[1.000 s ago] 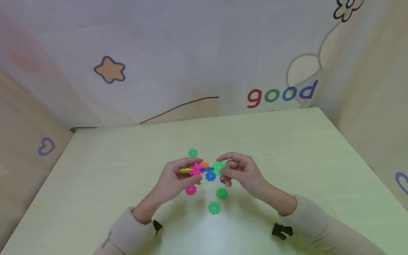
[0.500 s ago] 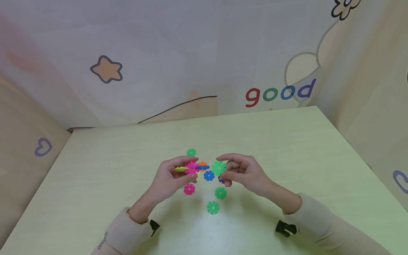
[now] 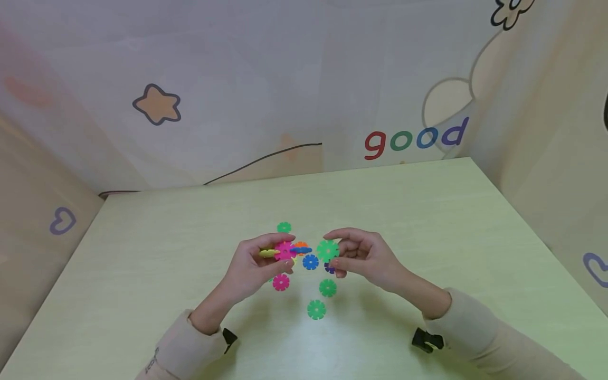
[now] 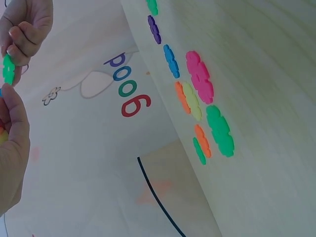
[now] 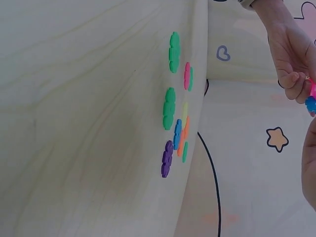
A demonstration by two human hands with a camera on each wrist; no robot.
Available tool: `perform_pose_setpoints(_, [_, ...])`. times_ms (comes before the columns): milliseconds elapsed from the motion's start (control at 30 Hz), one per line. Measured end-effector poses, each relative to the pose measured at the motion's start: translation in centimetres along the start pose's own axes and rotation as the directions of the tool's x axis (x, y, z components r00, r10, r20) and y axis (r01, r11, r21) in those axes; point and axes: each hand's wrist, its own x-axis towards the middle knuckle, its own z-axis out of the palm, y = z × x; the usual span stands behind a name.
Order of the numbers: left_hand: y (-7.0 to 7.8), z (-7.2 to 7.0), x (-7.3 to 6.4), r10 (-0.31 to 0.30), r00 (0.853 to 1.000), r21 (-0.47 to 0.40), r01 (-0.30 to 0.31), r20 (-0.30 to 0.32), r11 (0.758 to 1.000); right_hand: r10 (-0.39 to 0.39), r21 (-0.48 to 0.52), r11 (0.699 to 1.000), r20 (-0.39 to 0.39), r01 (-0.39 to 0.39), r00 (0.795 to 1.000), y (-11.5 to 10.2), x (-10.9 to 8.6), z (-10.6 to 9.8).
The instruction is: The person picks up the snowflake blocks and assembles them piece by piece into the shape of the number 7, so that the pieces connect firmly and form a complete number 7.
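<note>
Above the table, my left hand (image 3: 252,262) pinches a joined row of notched plastic snowflake discs. In it are a yellow disc (image 3: 268,253), a pink disc (image 3: 284,250) and, pointing right, an edge-on blue disc (image 3: 301,250). Between thumb and forefinger, my right hand (image 3: 368,258) pinches a single green disc (image 3: 328,250), its flat face toward the head camera. A small gap separates this green disc from the blue one. In the left wrist view the green disc (image 4: 8,70) appears near the left thumb; the right wrist view shows only part of the joined row.
Loose discs lie flat on the table beneath the hands: a green disc (image 3: 316,310), another green disc (image 3: 328,288), a pink disc (image 3: 281,282), a blue disc (image 3: 311,262) and a purple disc (image 5: 167,159). Orange and yellow ones lie among them. A printed curtain (image 3: 237,95) hangs behind.
My left hand has shifted left with the joined row, so the blue disc has come away from beside the green one. My right hand keeps its green disc almost in place.
</note>
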Motion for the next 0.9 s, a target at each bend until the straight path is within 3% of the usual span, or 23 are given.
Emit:
perform_pose_setpoints(300, [-0.1, 0.6, 0.4, -0.006, 0.999, 0.009, 0.006, 0.041, 1.000, -0.035, -0.064, 0.997, 0.001, 0.035, 0.999, 0.0, 0.2, -0.1])
perform_pose_setpoints(667, [-0.1, 0.9, 0.4, 0.002, 0.999, 0.018, -0.003, 0.054, 1.000, -0.005, -0.105, 0.994, 0.004, 0.006, 1.000, -0.2, 0.6, 0.2])
perform_pose_setpoints(900, [-0.6, 1.2, 0.5, 0.050, 0.997, 0.030, -0.052, 0.065, 0.998, -0.023, -0.106, 0.994, 0.030, 0.026, 0.999, 0.0, 0.7, 0.5])
